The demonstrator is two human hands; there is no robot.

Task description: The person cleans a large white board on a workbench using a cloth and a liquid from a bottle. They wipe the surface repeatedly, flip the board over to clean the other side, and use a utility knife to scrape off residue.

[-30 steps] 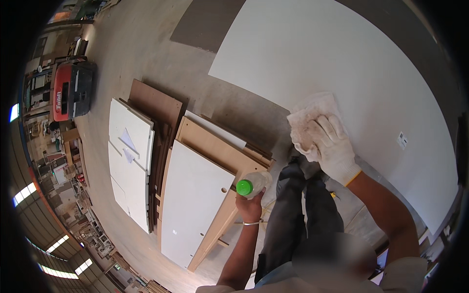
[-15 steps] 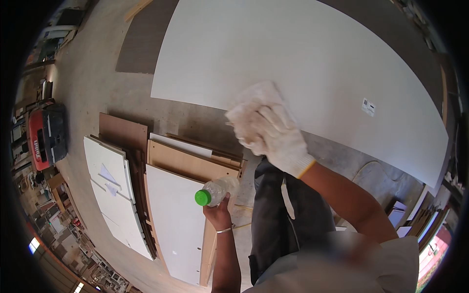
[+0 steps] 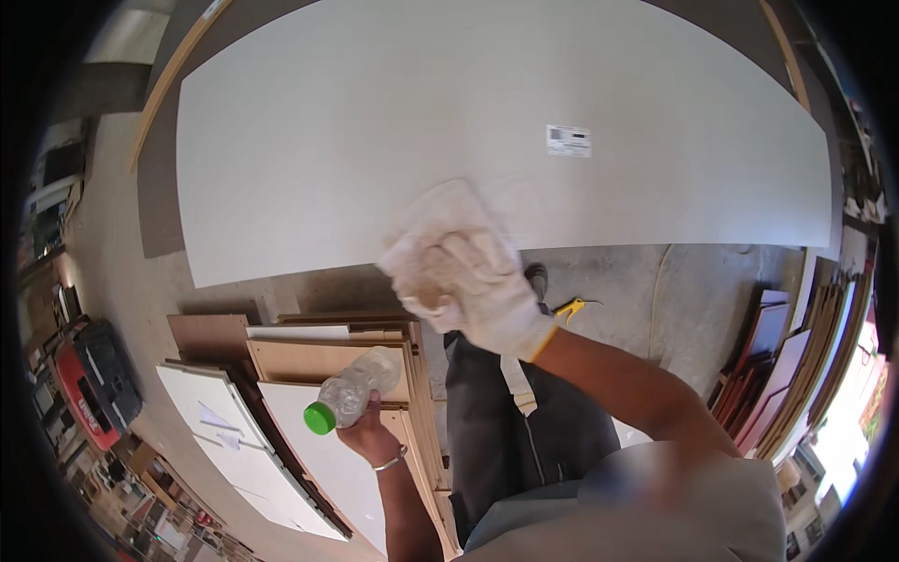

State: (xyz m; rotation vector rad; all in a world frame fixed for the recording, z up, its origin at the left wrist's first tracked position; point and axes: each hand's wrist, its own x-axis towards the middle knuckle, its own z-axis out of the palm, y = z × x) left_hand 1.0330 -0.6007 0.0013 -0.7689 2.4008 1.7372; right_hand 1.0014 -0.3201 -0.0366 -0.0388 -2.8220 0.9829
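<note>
My right hand (image 3: 496, 300), in a whitish work glove with soiled fingers, grips a folded pale cloth (image 3: 454, 206). The cloth is over the near edge of a large white panel (image 3: 356, 131); whether it touches the surface is hard to tell. A printed label (image 3: 568, 140) is stuck on the panel to the right of the cloth. My bare left hand (image 3: 369, 436), with a bracelet at the wrist, is wrapped round a transparent plastic bottle (image 3: 351, 389). The bottle is tilted, its green cap pointing down and left. Some of the fingers are hidden behind it.
Stacked boards (image 3: 318, 356) lie below the bottle, beside another pile of white boards (image 3: 225, 436). A yellow air blow gun (image 3: 573, 307) is under the panel's near edge. Upright boards (image 3: 763, 361) lean at the right. A red and black machine (image 3: 98, 384) stands far left.
The view has turned, so the panel and its label sit further left. My right hand has shifted with the cloth along the panel's near edge. My left hand still holds the bottle, now lower left.
</note>
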